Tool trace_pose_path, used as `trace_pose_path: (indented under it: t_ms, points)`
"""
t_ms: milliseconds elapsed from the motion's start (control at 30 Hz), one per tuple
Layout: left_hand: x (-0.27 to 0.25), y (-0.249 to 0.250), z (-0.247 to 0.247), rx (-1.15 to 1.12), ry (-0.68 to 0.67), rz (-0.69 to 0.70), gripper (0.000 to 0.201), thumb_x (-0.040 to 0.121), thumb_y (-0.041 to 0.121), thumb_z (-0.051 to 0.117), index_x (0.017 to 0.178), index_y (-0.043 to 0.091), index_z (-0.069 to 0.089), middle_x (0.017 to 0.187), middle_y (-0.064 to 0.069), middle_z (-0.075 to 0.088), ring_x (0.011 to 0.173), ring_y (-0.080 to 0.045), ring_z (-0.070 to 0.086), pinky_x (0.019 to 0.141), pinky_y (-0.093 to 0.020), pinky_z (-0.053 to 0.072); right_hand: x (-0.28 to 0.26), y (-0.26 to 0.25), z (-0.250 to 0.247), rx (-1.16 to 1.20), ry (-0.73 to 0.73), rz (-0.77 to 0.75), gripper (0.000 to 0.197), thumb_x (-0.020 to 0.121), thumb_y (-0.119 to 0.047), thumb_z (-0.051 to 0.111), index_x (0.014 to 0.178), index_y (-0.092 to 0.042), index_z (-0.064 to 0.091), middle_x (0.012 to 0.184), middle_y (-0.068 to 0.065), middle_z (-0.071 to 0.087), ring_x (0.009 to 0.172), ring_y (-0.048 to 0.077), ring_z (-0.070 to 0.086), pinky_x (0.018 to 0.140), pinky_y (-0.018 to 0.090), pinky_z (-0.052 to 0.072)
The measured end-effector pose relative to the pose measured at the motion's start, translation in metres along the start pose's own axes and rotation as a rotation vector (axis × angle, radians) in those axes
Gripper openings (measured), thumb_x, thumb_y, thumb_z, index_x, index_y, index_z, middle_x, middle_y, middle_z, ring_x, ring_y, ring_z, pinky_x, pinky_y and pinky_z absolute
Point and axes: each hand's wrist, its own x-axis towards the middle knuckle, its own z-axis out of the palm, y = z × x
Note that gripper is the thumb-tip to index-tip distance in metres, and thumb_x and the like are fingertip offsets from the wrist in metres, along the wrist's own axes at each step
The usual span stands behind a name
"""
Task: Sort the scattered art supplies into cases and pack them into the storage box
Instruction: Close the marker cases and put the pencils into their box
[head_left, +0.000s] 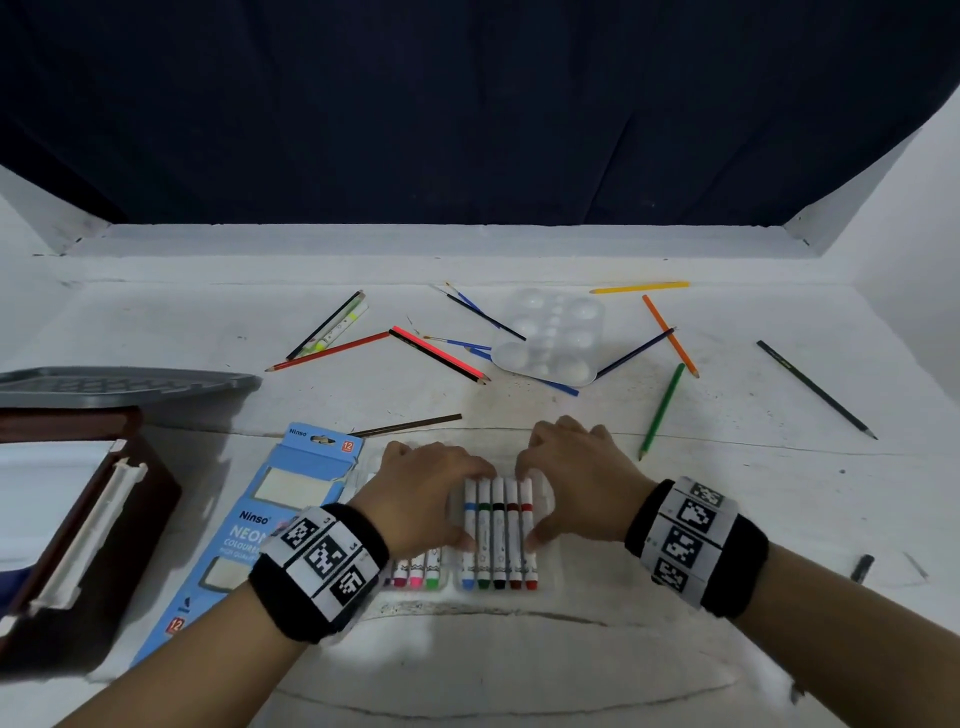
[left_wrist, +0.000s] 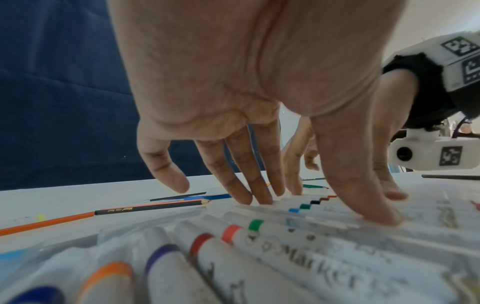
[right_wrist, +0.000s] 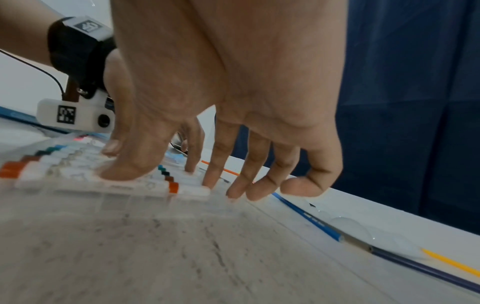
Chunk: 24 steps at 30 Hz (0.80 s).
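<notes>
My left hand (head_left: 423, 491) and right hand (head_left: 574, 475) press flat, fingers straight, on the clear marker case (head_left: 545, 499), its white markers (head_left: 498, 535) lying side by side.

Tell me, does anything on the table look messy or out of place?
Yes. Pencils and paintbrushes lie scattered and crossed around the paint tray at the back of the table. The markers sit tidy in their clear case under both hands.
</notes>
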Motion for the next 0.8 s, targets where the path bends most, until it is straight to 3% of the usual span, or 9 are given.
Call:
trace_pose_path:
  t_ms: [100, 200, 300, 367, 433, 567, 700, 800]
  points:
    - [-0.001, -0.015, -0.018, -0.472, 0.075, -0.085, 0.047, 0.081, 0.033, 0.079, 0.123, 0.041, 0.057, 0.109, 0.016, 0.067, 0.101, -0.002, 0.063, 0.093, -0.026, 0.05, 0.007, 0.008, -0.007, 0.03, -0.046, -0.037, 0.07, 0.062, -0.072, 0.076, 0.117, -0.034, 0.058, 0.11, -0.009, 0.048, 0.102, 0.012, 0.042, 0.089, 0.036, 0.041]
    - [0.018, -0.052, -0.042, -0.582, 0.418, -0.198, 0.022, 0.083, 0.025, 0.077, 0.099, 0.034, 0.066, 0.088, 0.01, 0.07, 0.08, -0.004, 0.068, 0.075, -0.023, 0.052, 0.012, 0.019, -0.006, 0.138, -0.021, -0.049, 0.062, 0.064, -0.068, 0.077, 0.113, -0.035, 0.059, 0.108, -0.011, 0.047, 0.1, 0.01, 0.042, 0.087, 0.032, 0.041]
    - [0.054, -0.103, -0.063, -0.371, 0.618, -0.42, 0.016, 0.088, 0.023, 0.06, 0.1, 0.033, 0.061, 0.093, 0.009, 0.069, 0.093, -0.02, 0.067, 0.091, -0.037, 0.051, 0.016, 0.027, -0.003, 0.266, 0.048, -0.034, 0.045, 0.076, -0.056, 0.075, 0.11, -0.031, 0.06, 0.105, -0.009, 0.049, 0.096, 0.011, 0.046, 0.086, 0.03, 0.043]
    - [0.077, -0.133, -0.073, -0.264, 0.557, -0.574, 0.026, 0.091, 0.022, 0.05, 0.116, 0.031, 0.056, 0.113, -0.001, 0.064, 0.11, -0.03, 0.06, 0.102, -0.046, 0.043, 0.018, 0.03, -0.001, 0.296, 0.074, -0.035, 0.033, 0.083, -0.046, 0.073, 0.107, -0.026, 0.061, 0.101, -0.007, 0.052, 0.091, 0.012, 0.05, 0.085, 0.032, 0.046]
    - [0.095, -0.153, -0.08, -0.148, 0.426, -0.682, 0.033, 0.094, 0.024, 0.049, 0.127, 0.025, 0.051, 0.127, -0.009, 0.054, 0.117, -0.034, 0.053, 0.103, -0.05, 0.034, 0.02, 0.033, 0.001, 0.338, 0.087, -0.041, 0.027, 0.086, -0.037, 0.073, 0.108, -0.022, 0.065, 0.1, -0.005, 0.059, 0.088, 0.012, 0.055, 0.084, 0.031, 0.049]
    - [0.12, -0.178, -0.083, -0.023, 0.305, -0.74, 0.031, 0.092, 0.028, 0.053, 0.121, 0.017, 0.051, 0.12, -0.014, 0.051, 0.114, -0.036, 0.053, 0.107, -0.053, 0.03, 0.024, 0.041, 0.004, 0.377, 0.095, -0.033, 0.019, 0.091, -0.024, 0.068, 0.11, -0.023, 0.069, 0.105, -0.004, 0.066, 0.091, 0.009, 0.06, 0.085, 0.02, 0.048]
    - [0.132, -0.198, -0.082, 0.013, 0.298, -0.727, 0.021, 0.086, 0.03, 0.057, 0.102, 0.016, 0.052, 0.107, -0.012, 0.06, 0.095, -0.033, 0.056, 0.106, -0.054, 0.036, 0.025, 0.046, 0.004, 0.398, 0.056, -0.018, 0.025, 0.09, -0.021, 0.07, 0.114, -0.026, 0.069, 0.108, -0.007, 0.066, 0.095, 0.006, 0.06, 0.086, 0.011, 0.043]
    - [0.131, -0.194, -0.079, 0.062, 0.288, -0.72, 0.021, 0.094, 0.038, 0.053, 0.102, 0.019, 0.053, 0.102, -0.007, 0.061, 0.091, -0.029, 0.051, 0.104, -0.054, 0.026, 0.025, 0.047, 0.005, 0.44, 0.072, 0.0, 0.025, 0.088, -0.019, 0.072, 0.112, -0.027, 0.07, 0.106, -0.009, 0.066, 0.093, 0.004, 0.06, 0.082, 0.008, 0.042]
